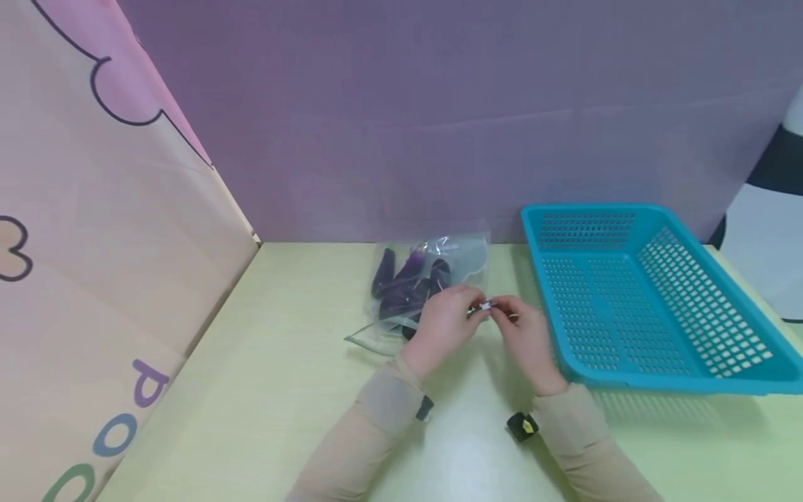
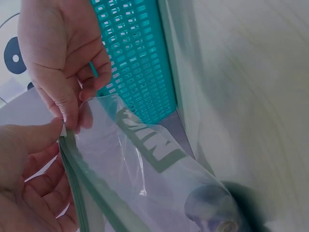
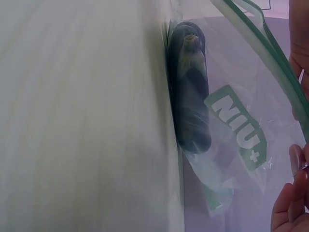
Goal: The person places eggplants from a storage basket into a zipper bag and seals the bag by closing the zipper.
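A clear zip bag with green sealing strips lies on the table, several dark purple eggplants inside it. At the left, the strips of its mouth stand apart in a loop. My left hand reaches over the bag and pinches the white zip slider at the mouth's right end. Close against it, my right hand pinches the bag's corner between thumb and fingers. In the right wrist view, one eggplant shows through the plastic beside a green printed label.
A blue perforated basket stands just right of my right hand. Behind the table rises a purple backdrop; a printed panel borders the left side. A white and black object stands beyond the basket.
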`<state>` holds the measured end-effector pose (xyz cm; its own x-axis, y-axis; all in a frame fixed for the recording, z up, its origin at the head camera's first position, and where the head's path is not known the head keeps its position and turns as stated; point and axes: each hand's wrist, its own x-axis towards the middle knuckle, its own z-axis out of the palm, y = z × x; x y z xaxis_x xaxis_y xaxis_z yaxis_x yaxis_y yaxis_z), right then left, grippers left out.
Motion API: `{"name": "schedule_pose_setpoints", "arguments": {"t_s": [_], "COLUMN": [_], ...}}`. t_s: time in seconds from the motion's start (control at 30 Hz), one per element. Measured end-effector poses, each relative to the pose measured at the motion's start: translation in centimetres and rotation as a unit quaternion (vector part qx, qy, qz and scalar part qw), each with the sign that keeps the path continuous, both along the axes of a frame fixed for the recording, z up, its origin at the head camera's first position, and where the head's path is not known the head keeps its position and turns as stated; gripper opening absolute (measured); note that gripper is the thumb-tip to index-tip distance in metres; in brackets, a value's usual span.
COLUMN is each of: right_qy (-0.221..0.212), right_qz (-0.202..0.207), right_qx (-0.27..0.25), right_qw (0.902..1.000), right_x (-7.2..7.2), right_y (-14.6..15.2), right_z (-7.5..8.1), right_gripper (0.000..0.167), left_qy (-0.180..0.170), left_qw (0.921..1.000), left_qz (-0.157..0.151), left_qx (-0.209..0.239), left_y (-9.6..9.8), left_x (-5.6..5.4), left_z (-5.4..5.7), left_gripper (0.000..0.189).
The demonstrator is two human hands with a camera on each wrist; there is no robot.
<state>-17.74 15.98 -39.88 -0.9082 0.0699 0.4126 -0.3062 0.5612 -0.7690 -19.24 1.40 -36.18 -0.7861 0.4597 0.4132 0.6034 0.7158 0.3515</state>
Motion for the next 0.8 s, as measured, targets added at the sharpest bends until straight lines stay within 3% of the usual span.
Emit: {"name": "schedule_pose_setpoints", "arguments": {"t_s": [0.37, 0.8], "right_qy": [0.016, -0.030], "right_qz": [0.002, -0.006], "right_qx": [0.005, -0.015], "right_qw": [0.9999, 0.9994], "right_x": [0.03, 0.04], "right_y": [0.02, -0.14], "right_z": [-0.39, -0.05], "right_gripper": [0.014, 0.014], "left_qy": [0.046, 0.036], "left_qw": [0.9987, 0.9965], "left_qz": [0.010, 0.006], "left_qx": [-0.022, -0.075], "left_y": [0.13, 0.12], "left_x": [0.01, -0.12], "left_z": [-0.28, -0.02], "left_gripper": [0.009, 0.009]}}
